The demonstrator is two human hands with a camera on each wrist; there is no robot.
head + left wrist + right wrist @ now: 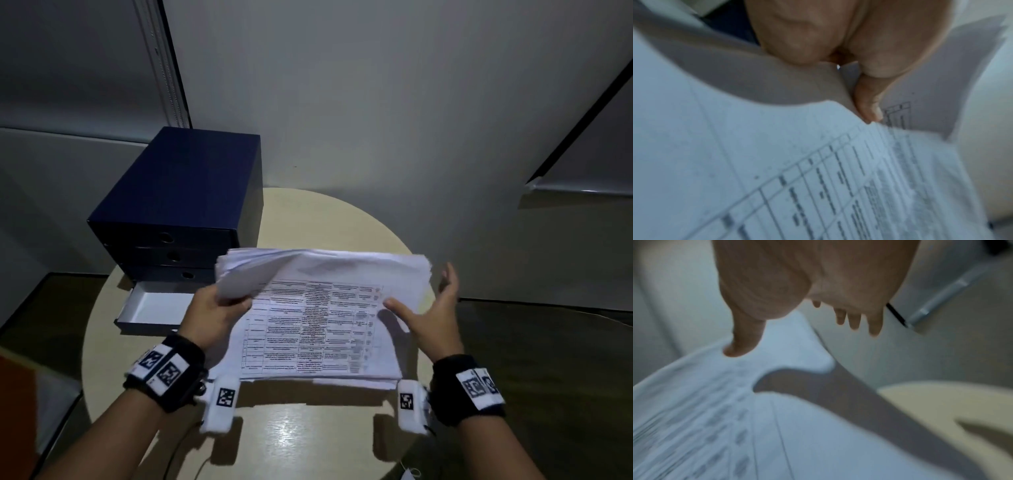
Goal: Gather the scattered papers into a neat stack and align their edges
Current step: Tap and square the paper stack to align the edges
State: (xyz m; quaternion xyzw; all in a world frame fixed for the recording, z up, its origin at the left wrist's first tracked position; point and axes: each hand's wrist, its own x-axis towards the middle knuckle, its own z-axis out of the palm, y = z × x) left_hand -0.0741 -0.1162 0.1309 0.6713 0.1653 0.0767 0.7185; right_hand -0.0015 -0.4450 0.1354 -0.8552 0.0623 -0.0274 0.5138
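Frame centre: left hand (214, 313) pinches the curled sheets (260, 270) atop the paper stack (318, 329); right hand (433, 310) hovers with fingers spread, grasping nothing

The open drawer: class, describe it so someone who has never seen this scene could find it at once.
Start at the round beige table and find the dark blue drawer box at its back left. The open drawer is the bottom one, pulled forward. It alone shows a white inside; the drawers above it are closed dark fronts.

Head view down over table (308, 431); both wrist views close along papers (318, 329).
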